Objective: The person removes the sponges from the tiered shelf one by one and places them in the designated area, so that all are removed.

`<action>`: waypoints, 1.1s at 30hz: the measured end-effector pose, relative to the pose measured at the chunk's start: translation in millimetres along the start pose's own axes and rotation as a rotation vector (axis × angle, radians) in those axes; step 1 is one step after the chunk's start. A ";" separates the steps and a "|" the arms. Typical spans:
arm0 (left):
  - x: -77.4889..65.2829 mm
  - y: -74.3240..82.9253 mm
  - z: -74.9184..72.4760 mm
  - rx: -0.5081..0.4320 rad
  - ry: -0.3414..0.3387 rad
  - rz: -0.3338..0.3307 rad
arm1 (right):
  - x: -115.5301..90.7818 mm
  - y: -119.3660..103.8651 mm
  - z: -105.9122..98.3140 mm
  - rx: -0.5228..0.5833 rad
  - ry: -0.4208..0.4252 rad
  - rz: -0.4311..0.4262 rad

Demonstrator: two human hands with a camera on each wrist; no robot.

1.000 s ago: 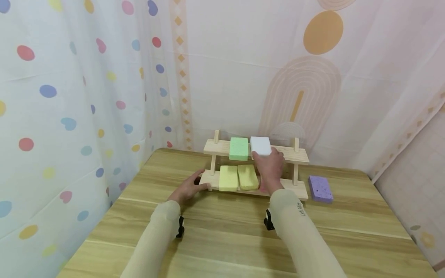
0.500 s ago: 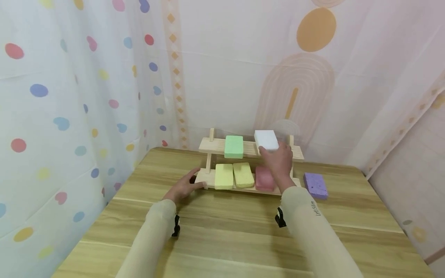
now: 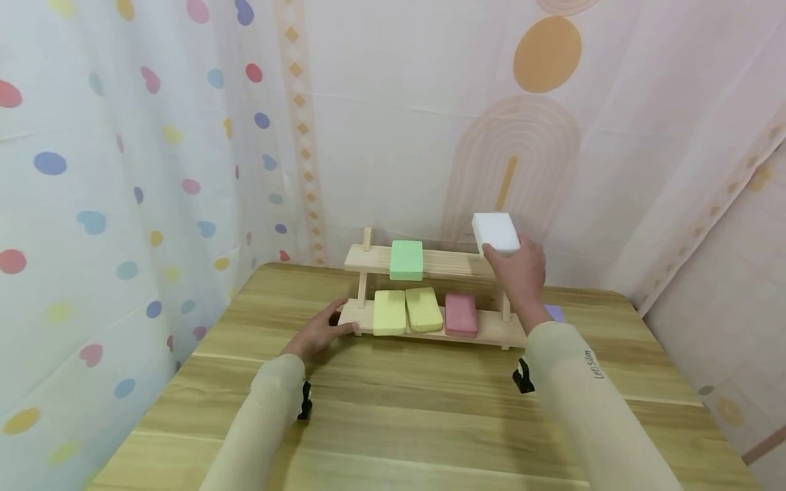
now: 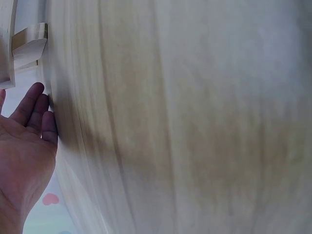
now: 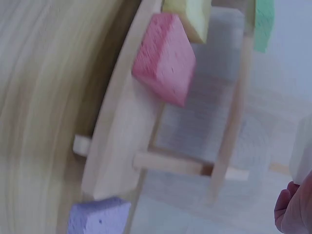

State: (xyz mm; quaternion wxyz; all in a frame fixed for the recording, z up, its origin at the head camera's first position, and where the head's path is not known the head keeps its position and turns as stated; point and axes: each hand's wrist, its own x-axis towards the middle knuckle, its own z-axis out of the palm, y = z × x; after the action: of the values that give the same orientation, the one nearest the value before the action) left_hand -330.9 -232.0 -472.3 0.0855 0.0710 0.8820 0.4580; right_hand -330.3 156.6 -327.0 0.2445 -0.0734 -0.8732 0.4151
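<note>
My right hand (image 3: 520,271) pinches a white sponge (image 3: 496,233), held up over the right end of the upper shelf; the right wrist view shows only the sponge's edge (image 5: 303,151) and part of the hand. My left hand (image 3: 316,334) rests at the left end of the lower shelf of a two-tier wooden rack (image 3: 451,262), its thumb along the front corner. In the left wrist view its visible fingers (image 4: 34,105) are nearly straight. A green sponge (image 3: 406,259) lies on the upper shelf. Two yellow sponges (image 3: 389,312) and a pink sponge (image 3: 460,315) lie along the lower shelf.
A purple sponge (image 5: 100,217) lies on the wooden table (image 3: 393,416) beyond the rack's right end, mostly hidden behind the right forearm in the head view. Patterned curtains (image 3: 393,116) hang behind the table and on its left.
My right hand has lifted the white sponge off the upper shelf beside the green one and carried it right. The pink sponge has come into full view. The left hand stays at the rack.
</note>
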 end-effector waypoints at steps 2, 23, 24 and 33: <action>0.8 -0.4 0.5 0.000 0.002 0.001 | 3.6 2.4 -8.2 -0.010 0.011 0.008; 3.5 0.2 -0.7 0.000 -0.006 -0.007 | 31.6 24.8 -80.7 -0.069 0.119 0.040; 3.6 -0.1 -1.0 -0.001 -0.007 -0.005 | 32.0 26.4 -82.4 -0.070 0.121 0.041; 4.0 -1.7 -1.3 -0.001 -0.006 0.004 | 37.9 41.9 -96.4 -0.074 0.119 0.052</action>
State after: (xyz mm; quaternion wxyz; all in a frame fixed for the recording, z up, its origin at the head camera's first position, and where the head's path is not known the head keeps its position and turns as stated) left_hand -335.1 -233.2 -473.2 0.0873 0.0740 0.8815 0.4581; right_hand -319.4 262.5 -293.4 0.2821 -0.1295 -0.8698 0.3835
